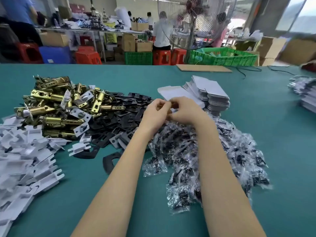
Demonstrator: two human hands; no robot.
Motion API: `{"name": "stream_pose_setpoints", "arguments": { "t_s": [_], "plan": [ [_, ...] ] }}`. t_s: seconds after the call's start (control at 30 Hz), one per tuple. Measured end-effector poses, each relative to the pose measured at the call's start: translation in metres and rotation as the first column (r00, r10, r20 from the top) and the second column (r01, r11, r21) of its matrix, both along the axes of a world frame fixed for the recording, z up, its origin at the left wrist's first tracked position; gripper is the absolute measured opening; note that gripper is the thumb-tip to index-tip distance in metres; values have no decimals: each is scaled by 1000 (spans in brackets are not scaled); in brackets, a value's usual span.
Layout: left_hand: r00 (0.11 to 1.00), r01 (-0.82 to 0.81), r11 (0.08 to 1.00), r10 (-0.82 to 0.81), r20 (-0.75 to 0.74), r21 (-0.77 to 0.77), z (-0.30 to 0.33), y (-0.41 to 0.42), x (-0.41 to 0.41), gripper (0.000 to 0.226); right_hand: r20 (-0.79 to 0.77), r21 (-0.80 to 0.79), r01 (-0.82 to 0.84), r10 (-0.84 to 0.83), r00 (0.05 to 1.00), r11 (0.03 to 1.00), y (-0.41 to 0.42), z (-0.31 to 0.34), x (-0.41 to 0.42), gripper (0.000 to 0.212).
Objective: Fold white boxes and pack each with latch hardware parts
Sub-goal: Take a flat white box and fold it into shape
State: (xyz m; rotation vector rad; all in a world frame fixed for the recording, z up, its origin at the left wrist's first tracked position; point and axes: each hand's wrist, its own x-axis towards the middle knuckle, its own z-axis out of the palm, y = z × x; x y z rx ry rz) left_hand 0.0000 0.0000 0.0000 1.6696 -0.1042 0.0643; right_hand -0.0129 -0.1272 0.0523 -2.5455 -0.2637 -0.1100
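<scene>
1. Right now my left hand [156, 109] and right hand [185, 110] meet fingertip to fingertip above the green table [119, 194], fingers curled; I can't tell what they pinch.
2. Just beyond them lies a flat white box blank [172, 93], beside the stack of blanks [212, 94].
3. Brass latch bolts [56, 105] are heaped at left, black plates [119, 117] beside them, and bagged screws [205, 154] under my right forearm.
4. White plastic parts [25, 159] are piled at the near left.
</scene>
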Motion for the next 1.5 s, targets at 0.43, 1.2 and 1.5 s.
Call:
{"name": "stream_pose_setpoints", "arguments": {
  "t_s": [0.43,1.2,1.5],
  "plan": [
    [997,80,995,-81,19,64,-4,-15,5,21,113,-83,378,-368,923,922,-9,-9,7,41],
    [811,-448,787,157,564,425,20,51,-23,74,430,406,26,-217,876,913,19,24,-7,17],
    [835,-469,716,168,524,517,2,97,-69,117,113,821,-57,-63,992,567,51,17,-5,13]
  ]
}}
